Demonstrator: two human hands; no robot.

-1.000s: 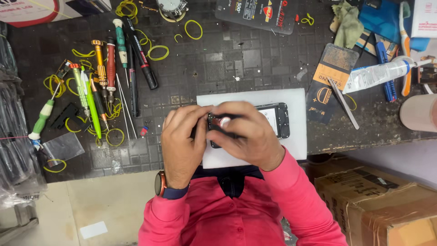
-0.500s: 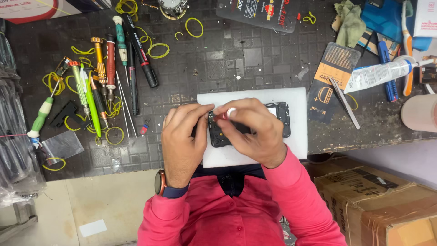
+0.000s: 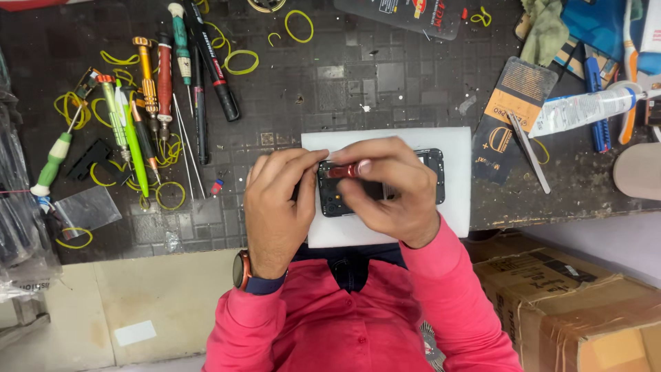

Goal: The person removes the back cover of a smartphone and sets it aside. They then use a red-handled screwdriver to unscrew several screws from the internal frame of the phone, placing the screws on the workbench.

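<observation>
Opened phone (image 3: 385, 186), back cover off, black frame with dark internals showing; a small round camera cluster sits at its left end. It lies flat, long side across, on a white pad (image 3: 454, 207) at the near edge of the dark gridded bench mat (image 3: 358, 89).

Right hand (image 3: 392, 189) is over the middle of the phone, covering most of it. Fingers are closed around a small red-handled screwdriver (image 3: 344, 169); the handle lies nearly level, pointing left, pinched between thumb and forefinger. The tip is hidden, so I cannot tell where it meets the phone.

Left hand (image 3: 275, 200) is at the phone's left end, fingers curled down onto the frame edge and the pad, fingertips just beside the red handle. It looks to be steadying the phone; whether it actually clasps it cannot be made out. There is a watch on that wrist and the sleeves are pink.

The phone's right end pokes out from under the right hand, clear of both grips.

Left of the pad: a row of screwdrivers (image 3: 158, 89) with green, orange, red and black handles, and yellow rubber bands (image 3: 241, 62) scattered among them. Right of the pad: a black and orange card packet (image 3: 513, 110), a pair of tweezers (image 3: 530, 151) across it, and a white tube (image 3: 585, 110). A cardboard box (image 3: 585, 303) sits below the bench at lower right.
</observation>
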